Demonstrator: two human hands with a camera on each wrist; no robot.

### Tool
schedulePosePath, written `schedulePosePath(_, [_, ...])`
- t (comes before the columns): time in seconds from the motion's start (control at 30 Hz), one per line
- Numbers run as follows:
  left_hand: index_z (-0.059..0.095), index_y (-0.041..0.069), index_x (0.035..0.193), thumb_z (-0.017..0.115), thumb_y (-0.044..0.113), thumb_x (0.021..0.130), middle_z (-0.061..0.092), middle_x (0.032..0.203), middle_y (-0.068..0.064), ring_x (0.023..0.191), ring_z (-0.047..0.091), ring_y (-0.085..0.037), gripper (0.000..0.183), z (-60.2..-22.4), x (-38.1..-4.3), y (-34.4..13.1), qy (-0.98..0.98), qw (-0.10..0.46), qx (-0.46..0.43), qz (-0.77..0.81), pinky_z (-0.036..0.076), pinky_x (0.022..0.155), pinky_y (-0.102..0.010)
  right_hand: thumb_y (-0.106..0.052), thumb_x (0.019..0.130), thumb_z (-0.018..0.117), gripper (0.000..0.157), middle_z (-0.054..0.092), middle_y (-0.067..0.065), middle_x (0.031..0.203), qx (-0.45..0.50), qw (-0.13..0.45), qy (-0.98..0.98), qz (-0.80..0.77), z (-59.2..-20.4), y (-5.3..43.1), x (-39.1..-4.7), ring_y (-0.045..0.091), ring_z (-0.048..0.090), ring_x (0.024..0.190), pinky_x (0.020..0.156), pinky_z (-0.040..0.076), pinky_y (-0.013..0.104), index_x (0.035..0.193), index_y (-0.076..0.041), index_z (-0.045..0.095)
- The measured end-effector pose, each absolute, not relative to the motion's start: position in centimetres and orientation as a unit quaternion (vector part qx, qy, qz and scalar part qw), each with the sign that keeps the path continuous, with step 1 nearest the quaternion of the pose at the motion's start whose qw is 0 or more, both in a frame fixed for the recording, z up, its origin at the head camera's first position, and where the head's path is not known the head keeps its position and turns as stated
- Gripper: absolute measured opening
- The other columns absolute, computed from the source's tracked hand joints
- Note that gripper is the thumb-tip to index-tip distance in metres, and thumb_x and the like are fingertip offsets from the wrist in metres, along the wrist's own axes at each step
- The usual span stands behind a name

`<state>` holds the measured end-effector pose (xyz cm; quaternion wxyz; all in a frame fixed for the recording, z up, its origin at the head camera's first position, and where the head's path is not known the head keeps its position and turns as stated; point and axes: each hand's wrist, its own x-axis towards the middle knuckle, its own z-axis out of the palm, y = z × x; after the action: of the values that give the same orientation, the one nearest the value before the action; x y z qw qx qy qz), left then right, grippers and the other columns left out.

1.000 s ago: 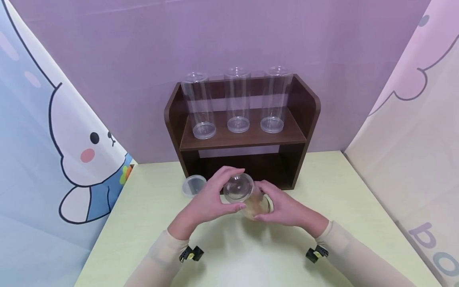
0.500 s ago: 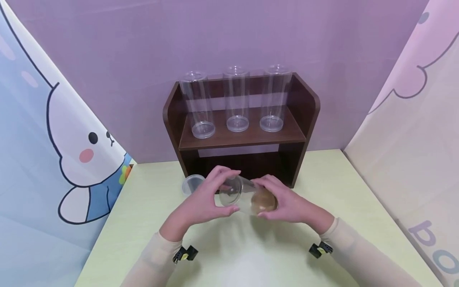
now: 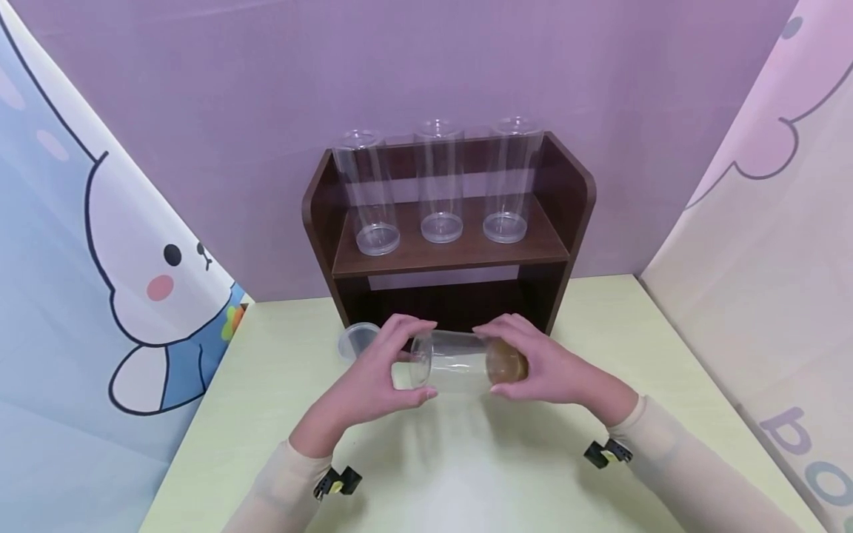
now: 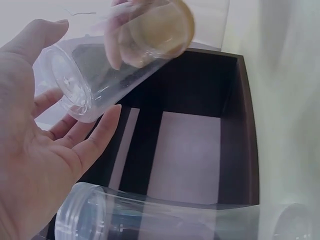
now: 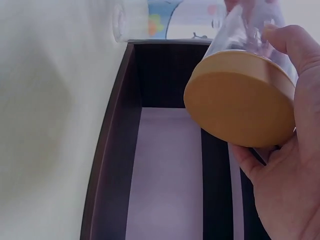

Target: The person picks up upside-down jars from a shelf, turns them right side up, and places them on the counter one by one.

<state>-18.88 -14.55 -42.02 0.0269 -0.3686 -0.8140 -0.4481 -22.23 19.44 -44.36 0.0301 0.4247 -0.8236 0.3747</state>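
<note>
A clear cylindrical jar (image 3: 458,364) with a tan lid (image 3: 508,363) lies on its side in the air above the table, in front of the shelf. My left hand (image 3: 363,381) holds its clear end between thumb and fingers. At the lidded end, my right hand (image 3: 549,363) grips with the thumb below and the fingers above. The right wrist view shows the lid's flat face (image 5: 240,107), with the right thumb against the jar's side. Beside my left hand stands another clear jar (image 4: 165,220), its body mostly hidden by that hand in the head view.
A dark brown two-tier shelf (image 3: 449,259) stands at the back of the pale table (image 3: 620,340). On its upper tier are three tall clear jars, a left one (image 3: 373,196), a middle one (image 3: 440,185) and a right one (image 3: 512,181). Printed curtains (image 3: 153,281) flank the table.
Both hands have turned the jar from tilted, its clear end facing the head camera, to nearly level. The lidded end has swung right with my right hand; my left hand has shifted slightly left.
</note>
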Motion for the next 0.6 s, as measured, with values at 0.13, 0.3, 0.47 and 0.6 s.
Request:
schedulePosePath(0.13, [0.048, 0.023, 0.162, 0.095, 0.014, 0.088, 0.047, 0.154, -0.002, 0.132, 0.056, -0.021, 0.088, -42.7, -18.9, -14.5, -0.803, 0.029, -0.364, -0.471, 0.06, 0.107, -0.039, -0.022, 0.086, 0.097, 0.081, 0.058, -0.008, 0.145, 0.43, 0.033, -0.82, 0.376, -44.0, 19.7, -22.4, 0.015, 0.052, 0.127, 0.091, 0.061, 0.032, 0.156, -0.027, 0.058])
schedulePosePath(0.3, [0.049, 0.023, 0.16, 0.095, 0.011, 0.087, 0.048, 0.154, -0.003, 0.135, 0.056, -0.022, 0.087, -43.6, -19.1, -14.3, -0.799, 0.024, -0.351, -0.488, 0.06, 0.107, -0.037, -0.022, 0.087, 0.097, 0.079, 0.058, -0.007, 0.144, 0.425, 0.033, -0.824, 0.374, -43.6, 20.1, -22.4, 0.017, 0.053, 0.127, 0.094, 0.059, 0.033, 0.155, -0.027, 0.059])
schedulePosePath(0.47, [0.049, 0.024, 0.159, 0.095, 0.006, 0.086, 0.05, 0.153, -0.002, 0.137, 0.057, -0.025, 0.088, -44.5, -19.2, -14.1, -0.797, 0.014, -0.332, -0.504, 0.06, 0.107, -0.037, -0.023, 0.087, 0.097, 0.077, 0.059, -0.004, 0.146, 0.42, 0.034, -0.83, 0.366, -43.2, 20.3, -22.4, 0.02, 0.053, 0.132, 0.102, 0.055, 0.035, 0.154, -0.024, 0.06])
schedulePosePath(0.6, [0.049, 0.024, 0.157, 0.094, 0.006, 0.086, 0.05, 0.153, 0.001, 0.142, 0.055, -0.025, 0.086, -45.2, -19.1, -13.8, -0.798, 0.001, -0.313, -0.516, 0.061, 0.105, -0.036, -0.022, 0.086, 0.097, 0.076, 0.059, -0.007, 0.145, 0.42, 0.04, -0.83, 0.366, -43.2, 20.5, -22.4, 0.021, 0.053, 0.132, 0.105, 0.053, 0.035, 0.153, -0.024, 0.062])
